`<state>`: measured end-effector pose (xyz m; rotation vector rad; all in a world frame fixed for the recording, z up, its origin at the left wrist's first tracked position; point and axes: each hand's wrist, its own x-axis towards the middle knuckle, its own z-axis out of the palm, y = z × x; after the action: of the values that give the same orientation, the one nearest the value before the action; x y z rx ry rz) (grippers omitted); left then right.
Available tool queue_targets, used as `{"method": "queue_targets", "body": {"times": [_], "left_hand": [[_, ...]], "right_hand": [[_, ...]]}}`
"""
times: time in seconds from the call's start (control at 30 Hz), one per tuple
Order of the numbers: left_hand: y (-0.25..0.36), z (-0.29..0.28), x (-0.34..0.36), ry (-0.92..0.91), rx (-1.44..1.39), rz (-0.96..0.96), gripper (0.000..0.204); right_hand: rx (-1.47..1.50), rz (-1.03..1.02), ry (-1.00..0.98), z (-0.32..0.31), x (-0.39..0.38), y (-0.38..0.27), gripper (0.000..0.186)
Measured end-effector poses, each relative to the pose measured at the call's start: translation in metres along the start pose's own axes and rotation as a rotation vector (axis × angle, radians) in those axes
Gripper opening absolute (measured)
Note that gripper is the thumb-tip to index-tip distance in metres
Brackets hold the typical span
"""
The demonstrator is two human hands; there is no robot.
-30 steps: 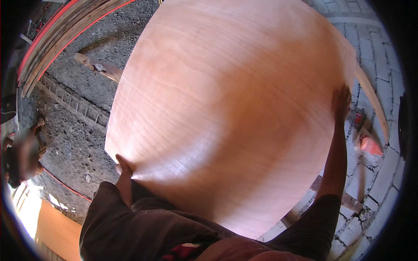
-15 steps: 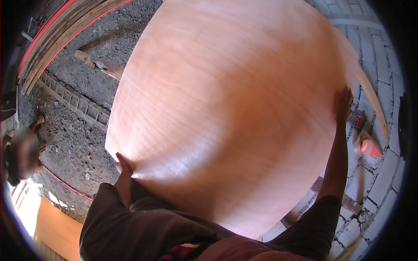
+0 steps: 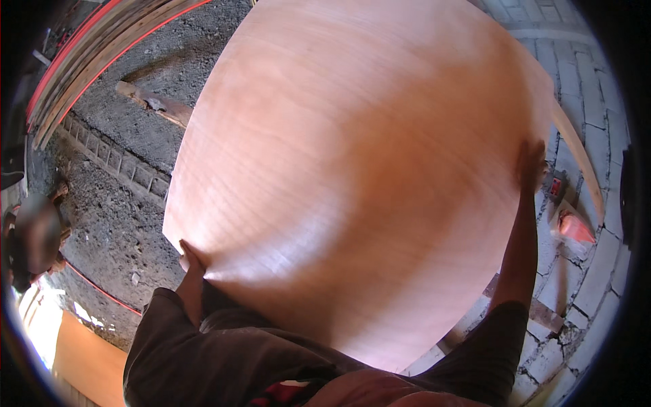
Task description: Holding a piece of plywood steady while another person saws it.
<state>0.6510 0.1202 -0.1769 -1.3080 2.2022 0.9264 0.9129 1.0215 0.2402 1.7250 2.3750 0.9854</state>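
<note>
A large, pale wooden sheet with streaky grain fills the middle of the head view, its lower edge close to my body. My left hand grips it at the lower left corner, thumb on the face and the other fingers mostly hidden by the edge. On the right edge, my right hand is closed on the sheet, slightly blurred, with fingertips pointing away from me.
Another person is at the left, near an orange-brown panel. Long boards, a ladder and a timber are on gravel. A curved plank and pink bag lie right, by pale blocks.
Over the last half second the sheet has shifted very slightly to the left, along with my right hand, which has also come down a little. My left hand stays on the same corner.
</note>
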Motion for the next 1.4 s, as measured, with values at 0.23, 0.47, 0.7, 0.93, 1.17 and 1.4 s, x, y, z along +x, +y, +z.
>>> {"method": "queue_targets", "body": {"times": [0.23, 0.47, 0.7, 0.93, 1.17, 1.4], "left_hand": [[0.013, -0.006, -0.017, -0.014, 0.01, 0.028, 0.097], [0.0, 0.0, 0.0, 0.017, 0.09, 0.01, 0.099], [-0.002, 0.001, 0.004, -0.128, -0.146, -0.012, 0.098], [0.008, -0.002, -0.009, -0.08, -0.069, -0.049, 0.097], [0.001, -0.002, 0.004, -0.106, -0.049, -0.002, 0.097], [-0.029, 0.014, 0.039, -0.149, -0.155, -0.012, 0.096]], "right_hand": [[0.01, 0.185, -0.145, -0.011, -0.007, -0.013, 0.076], [-0.039, 0.061, -0.034, 0.009, 0.004, 0.011, 0.075], [-0.147, 0.029, -0.023, -0.002, 0.0, -0.002, 0.073], [-0.114, -0.06, 0.033, 0.003, -0.001, 0.005, 0.072], [-0.087, 0.016, 0.01, -0.007, -0.009, -0.004, 0.07], [-0.049, 0.011, 0.032, -0.001, 0.002, 0.006, 0.069]]}}
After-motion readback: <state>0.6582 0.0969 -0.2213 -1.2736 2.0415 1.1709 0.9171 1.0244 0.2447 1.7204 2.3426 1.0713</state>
